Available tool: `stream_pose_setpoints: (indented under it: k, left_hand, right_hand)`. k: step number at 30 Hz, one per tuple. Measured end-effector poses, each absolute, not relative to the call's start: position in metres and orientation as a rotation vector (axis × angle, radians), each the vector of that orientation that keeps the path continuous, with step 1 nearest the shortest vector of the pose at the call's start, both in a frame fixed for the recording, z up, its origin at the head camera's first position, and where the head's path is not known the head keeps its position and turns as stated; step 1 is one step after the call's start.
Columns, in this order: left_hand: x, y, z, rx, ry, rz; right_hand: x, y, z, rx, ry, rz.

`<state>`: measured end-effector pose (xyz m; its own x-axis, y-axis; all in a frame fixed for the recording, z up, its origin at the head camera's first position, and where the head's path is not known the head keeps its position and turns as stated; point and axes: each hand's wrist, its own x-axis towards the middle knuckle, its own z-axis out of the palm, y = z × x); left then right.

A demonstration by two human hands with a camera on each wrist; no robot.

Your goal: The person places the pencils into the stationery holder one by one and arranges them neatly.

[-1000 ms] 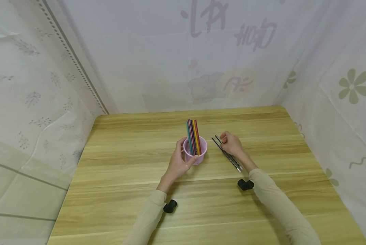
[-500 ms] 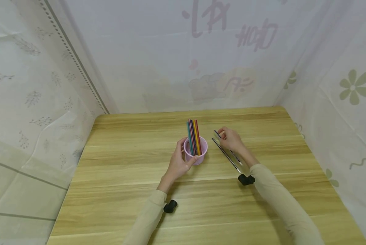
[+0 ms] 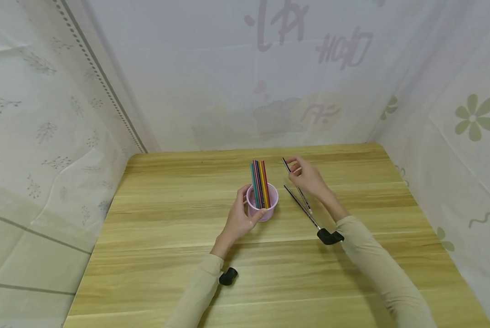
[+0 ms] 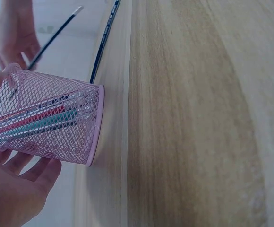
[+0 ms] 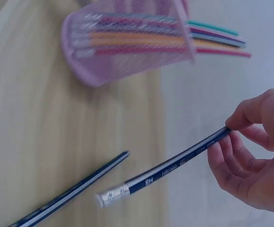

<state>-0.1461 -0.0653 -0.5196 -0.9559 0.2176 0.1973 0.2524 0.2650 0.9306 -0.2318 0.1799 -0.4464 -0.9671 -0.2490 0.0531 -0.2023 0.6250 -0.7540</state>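
Observation:
My left hand point(image 3: 241, 217) grips a pink mesh pencil cup point(image 3: 271, 210) by its rim and side, thumb at the front. Several coloured pencils point(image 3: 259, 182), teal, red, dark and yellow among them, stand in the cup, their upper ends well above the rim. To the right, my right hand point(image 3: 308, 176) pinches a dark striped pencil point(image 5: 175, 161) marked HB, its silver eraser end pointing down and its other end up past the fingers. Below it a second dark pencil point(image 3: 300, 204) lies on the table, apart from the cup.
The wood-grain table point(image 3: 167, 273) runs back to a printed cloth wall point(image 3: 212, 91). More cloth hangs at the left and right sides. A black wrist mount point(image 3: 330, 237) sits by the right sleeve and overlaps the lying pencil's end in the head view.
My right hand has picked up one of two dark pencils from the table and moved up and slightly left with it. The left hand and cup have stayed nearly still.

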Motion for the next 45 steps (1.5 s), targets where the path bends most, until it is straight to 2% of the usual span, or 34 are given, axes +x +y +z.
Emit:
stream_pose_setpoints:
  k: [24, 38, 45]
  left_hand:
    - [-0.146, -0.064, -0.521, -0.470, -2.479, -1.828]
    - [-0.146, -0.065, -0.520, -0.458, -2.487, -1.836]
    - [-0.146, -0.066, -0.520, -0.454, -2.486, -1.852]
  right_hand:
    - [-0.222, 0.122, -0.379, -0.488, 2.659, -1.953]
    - [-0.223, 0.106, -0.408, -0.643, 2.711, -1.938]
    - [-0.220, 0.101, -0.424, -0.592, 2.677, -1.902]
